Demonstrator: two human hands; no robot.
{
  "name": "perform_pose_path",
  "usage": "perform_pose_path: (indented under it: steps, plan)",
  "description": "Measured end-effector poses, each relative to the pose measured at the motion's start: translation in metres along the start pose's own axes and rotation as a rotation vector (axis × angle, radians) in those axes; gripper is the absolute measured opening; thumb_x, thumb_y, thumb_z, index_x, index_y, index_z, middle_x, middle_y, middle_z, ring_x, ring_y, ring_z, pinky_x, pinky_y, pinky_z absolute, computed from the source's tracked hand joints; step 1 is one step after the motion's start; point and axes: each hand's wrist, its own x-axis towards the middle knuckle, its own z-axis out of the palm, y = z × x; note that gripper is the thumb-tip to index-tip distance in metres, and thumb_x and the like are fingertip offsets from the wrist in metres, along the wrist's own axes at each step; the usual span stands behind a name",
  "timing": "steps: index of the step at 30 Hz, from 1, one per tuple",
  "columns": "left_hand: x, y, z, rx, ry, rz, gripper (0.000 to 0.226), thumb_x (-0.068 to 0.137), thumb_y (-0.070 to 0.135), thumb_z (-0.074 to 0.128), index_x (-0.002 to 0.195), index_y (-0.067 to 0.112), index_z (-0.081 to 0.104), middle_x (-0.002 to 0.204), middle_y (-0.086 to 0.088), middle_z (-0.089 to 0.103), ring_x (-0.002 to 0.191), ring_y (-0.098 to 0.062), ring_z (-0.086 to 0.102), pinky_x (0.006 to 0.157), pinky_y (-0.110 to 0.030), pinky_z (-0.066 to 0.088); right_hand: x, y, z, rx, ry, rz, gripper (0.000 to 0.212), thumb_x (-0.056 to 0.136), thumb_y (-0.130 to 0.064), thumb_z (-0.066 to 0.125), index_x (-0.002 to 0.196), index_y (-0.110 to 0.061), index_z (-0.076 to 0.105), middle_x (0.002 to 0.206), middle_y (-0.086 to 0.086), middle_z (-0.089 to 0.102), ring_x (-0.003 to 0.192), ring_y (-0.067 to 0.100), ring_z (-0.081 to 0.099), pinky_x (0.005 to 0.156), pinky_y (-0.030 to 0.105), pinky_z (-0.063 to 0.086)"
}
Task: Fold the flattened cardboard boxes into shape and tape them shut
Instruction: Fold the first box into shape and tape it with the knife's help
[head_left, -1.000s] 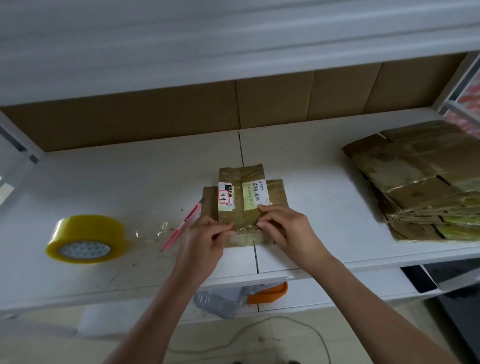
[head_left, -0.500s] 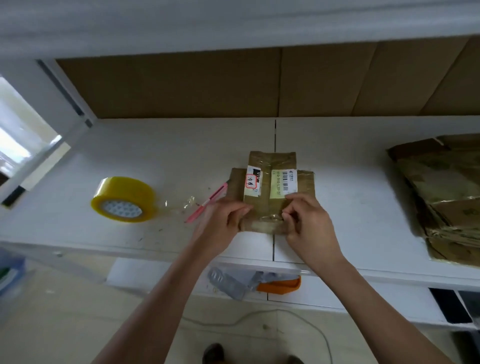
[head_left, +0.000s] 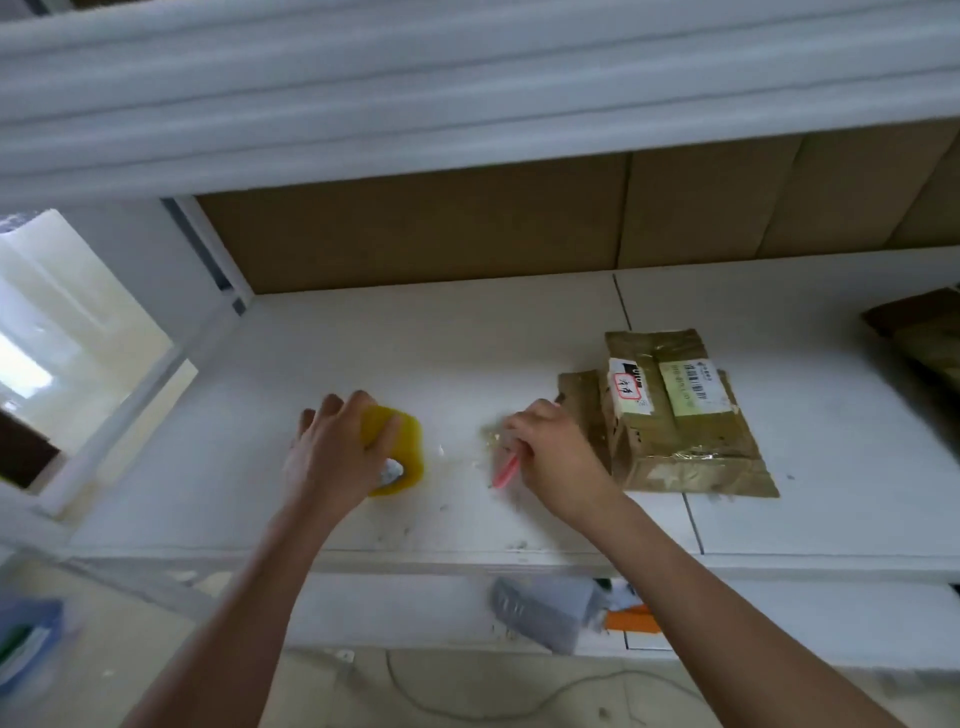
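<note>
A flattened brown cardboard box (head_left: 675, 421) with white labels lies on the white shelf (head_left: 467, 332), right of centre. My left hand (head_left: 337, 457) grips the yellow roll of tape (head_left: 402, 447), fingers curled over its top. My right hand (head_left: 550, 457) is just left of the box, with fingers closed round a pink box cutter (head_left: 505, 473) whose tip points down-left. A loose end of clear tape (head_left: 491, 434) lies by the right hand.
A stack of flattened cardboard boxes (head_left: 930, 338) shows at the right edge. Brown cardboard panels (head_left: 519, 218) line the shelf's back. An upper shelf (head_left: 467, 78) overhangs. Below the front edge sit a grey object (head_left: 545, 613) and an orange one (head_left: 631, 621).
Both hands have left the cardboard box. The left hand moved left onto the tape roll and the right hand took hold of the pink cutter. The camera view swung left.
</note>
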Motion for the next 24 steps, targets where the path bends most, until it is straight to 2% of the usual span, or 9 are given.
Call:
perform_pose_path:
  steps: [3,5,7,10,13,15,19,22,24]
  plan:
    - [0.001,-0.011,-0.001,-0.064,0.032,0.034,0.038,0.087,0.057,0.054,0.108,0.025,0.056,0.109,-0.007,0.054,0.106,-0.034,0.045,0.079,-0.04,0.042,0.022,0.002,0.027,-0.173,-0.107,0.061,0.031,0.082,-0.007,0.06,0.111,-0.016,0.059,0.106,0.0,0.065,0.114,0.02,0.045,0.101,0.034,0.027]
    - [0.0,-0.018,-0.002,-0.065,0.028,0.052,0.039,0.087,0.059,0.051,0.107,0.027,0.054,0.108,-0.004,0.054,0.105,-0.032,0.045,0.074,-0.037,0.039,0.032,0.0,0.042,-0.254,-0.173,0.126,0.025,0.087,-0.015,0.058,0.112,-0.02,0.057,0.11,-0.001,0.063,0.119,0.021,0.04,0.102,0.034,0.023]
    - [-0.002,-0.017,0.001,-0.085,0.031,0.061,0.039,0.087,0.06,0.049,0.107,0.027,0.054,0.109,-0.003,0.054,0.104,-0.031,0.045,0.074,-0.036,0.037,0.034,0.004,0.047,-0.283,-0.168,0.209,0.019,0.092,-0.023,0.055,0.11,-0.019,0.059,0.116,0.003,0.056,0.12,0.025,0.038,0.103,0.034,0.027]
    - [-0.002,-0.022,0.0,-0.117,0.046,0.081,0.041,0.087,0.061,0.047,0.108,0.027,0.054,0.109,-0.003,0.056,0.101,-0.029,0.046,0.075,-0.034,0.035,0.039,0.0,0.047,-0.201,-0.113,0.331,0.023,0.094,-0.024,0.056,0.115,-0.015,0.058,0.121,0.008,0.049,0.118,0.026,0.037,0.099,0.035,0.037]
    - [0.002,-0.029,-0.002,-0.143,0.045,0.084,0.039,0.088,0.06,0.047,0.108,0.027,0.053,0.107,-0.001,0.056,0.095,-0.024,0.043,0.074,-0.033,0.034,0.042,-0.01,0.043,-0.122,-0.106,0.388,0.016,0.096,-0.015,0.049,0.104,-0.012,0.062,0.112,0.007,0.056,0.109,0.024,0.05,0.092,0.039,0.046]
    - [0.004,-0.031,-0.002,-0.17,0.029,0.081,0.038,0.089,0.058,0.049,0.107,0.026,0.054,0.106,0.0,0.056,0.094,-0.023,0.043,0.075,-0.034,0.037,0.043,-0.014,0.042,-0.046,-0.105,0.425,0.018,0.096,-0.01,0.044,0.096,-0.008,0.062,0.105,0.007,0.06,0.095,0.026,0.063,0.086,0.043,0.051]
    - [0.008,-0.032,-0.007,-0.209,-0.003,0.056,0.038,0.088,0.057,0.051,0.107,0.024,0.056,0.103,0.002,0.054,0.098,-0.027,0.048,0.083,-0.038,0.044,0.046,-0.011,0.031,0.055,-0.03,0.514,0.009,0.09,-0.001,0.052,0.098,-0.006,0.052,0.089,0.007,0.064,0.075,0.025,0.068,0.069,0.04,0.057]
    - [0.009,-0.032,-0.007,-0.217,0.006,0.042,0.034,0.089,0.053,0.054,0.106,0.024,0.056,0.1,0.004,0.051,0.098,-0.026,0.049,0.083,-0.038,0.043,0.053,-0.005,0.016,0.028,0.061,0.486,0.012,0.09,-0.005,0.045,0.097,-0.012,0.052,0.091,0.003,0.063,0.08,0.023,0.063,0.07,0.038,0.055]
    - [0.01,-0.03,-0.008,-0.221,0.009,0.032,0.032,0.09,0.051,0.056,0.105,0.023,0.057,0.099,0.003,0.051,0.099,-0.028,0.05,0.085,-0.038,0.043,0.054,-0.007,0.018,-0.066,-0.031,0.437,0.011,0.095,-0.012,0.048,0.101,-0.015,0.057,0.095,0.002,0.061,0.087,0.02,0.061,0.074,0.036,0.055]
